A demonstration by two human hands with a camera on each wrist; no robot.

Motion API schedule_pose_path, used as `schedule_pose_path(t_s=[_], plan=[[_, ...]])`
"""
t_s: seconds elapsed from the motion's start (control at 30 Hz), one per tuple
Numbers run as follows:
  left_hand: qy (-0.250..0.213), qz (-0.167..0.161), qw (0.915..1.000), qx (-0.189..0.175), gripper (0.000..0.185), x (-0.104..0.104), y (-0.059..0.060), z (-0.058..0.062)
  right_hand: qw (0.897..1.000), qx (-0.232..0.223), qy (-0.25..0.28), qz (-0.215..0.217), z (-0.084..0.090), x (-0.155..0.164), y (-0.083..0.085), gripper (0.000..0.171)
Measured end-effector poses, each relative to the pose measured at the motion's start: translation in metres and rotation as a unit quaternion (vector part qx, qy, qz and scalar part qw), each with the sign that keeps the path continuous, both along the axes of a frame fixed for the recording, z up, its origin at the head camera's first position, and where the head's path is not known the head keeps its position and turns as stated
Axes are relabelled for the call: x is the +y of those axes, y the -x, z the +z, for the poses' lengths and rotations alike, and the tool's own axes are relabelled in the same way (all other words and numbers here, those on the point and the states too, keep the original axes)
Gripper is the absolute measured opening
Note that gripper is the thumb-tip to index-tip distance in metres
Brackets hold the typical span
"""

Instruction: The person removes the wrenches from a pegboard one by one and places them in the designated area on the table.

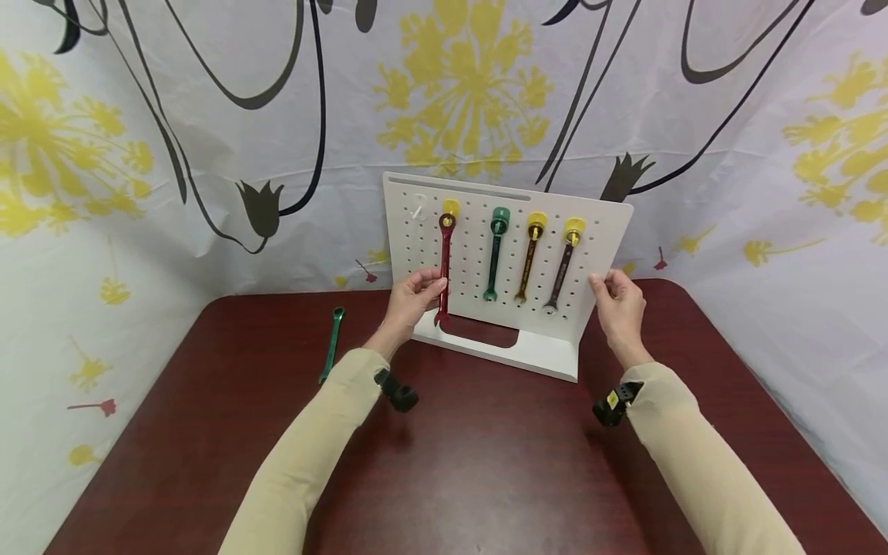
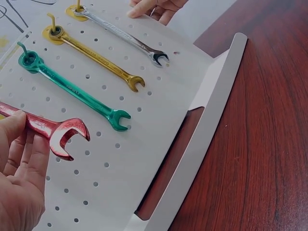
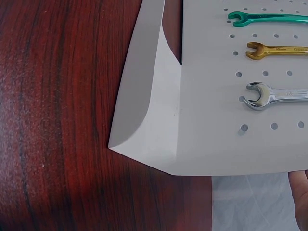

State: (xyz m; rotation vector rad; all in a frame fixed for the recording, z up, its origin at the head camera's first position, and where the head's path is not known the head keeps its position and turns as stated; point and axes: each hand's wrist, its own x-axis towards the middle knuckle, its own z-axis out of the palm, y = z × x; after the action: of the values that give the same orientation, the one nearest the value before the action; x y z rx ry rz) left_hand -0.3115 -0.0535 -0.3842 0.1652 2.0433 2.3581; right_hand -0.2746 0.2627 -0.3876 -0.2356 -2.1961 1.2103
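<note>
Hanging the red wrench point(image 1: 444, 262), left hand point(image 1: 411, 297) pinches it while right hand point(image 1: 620, 302) grips the pegboard point(image 1: 610, 231) edge; next, letting go gently.

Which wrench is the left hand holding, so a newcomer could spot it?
On the white pegboard standing at the table's far edge, four wrenches hang in a row. It is the leftmost one, the red wrench, the only red among green, gold and silver neighbours.
</note>
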Motion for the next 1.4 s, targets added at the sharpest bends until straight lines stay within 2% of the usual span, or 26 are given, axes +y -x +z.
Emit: schedule_pose_path(t_s=[0.3, 0.77, 1.07, 1.4], plan=[[-0.015, 0.000, 0.9999, 0.004, 0.020, 0.001, -0.001, -0.001, 1.000, 0.010, 0.001, 0.001, -0.001, 0.001, 0.001, 0.032], [-0.005, -0.002, 1.0000, 0.001, 0.023, -0.001, -0.006, -0.001, 1.000, 0.005, 0.000, -0.001, -0.002, 0.000, 0.001, 0.032], [-0.009, -0.009, 0.9999, 0.000, 0.024, -0.003, -0.013, 0.004, 1.000, 0.013, -0.001, 0.000, -0.002, 0.000, 0.002, 0.031], [-0.021, -0.025, 0.9993, -0.020, 0.026, -0.009, -0.019, 0.011, 1.000, 0.008, 0.000, 0.000, -0.002, 0.001, 0.003, 0.031]])
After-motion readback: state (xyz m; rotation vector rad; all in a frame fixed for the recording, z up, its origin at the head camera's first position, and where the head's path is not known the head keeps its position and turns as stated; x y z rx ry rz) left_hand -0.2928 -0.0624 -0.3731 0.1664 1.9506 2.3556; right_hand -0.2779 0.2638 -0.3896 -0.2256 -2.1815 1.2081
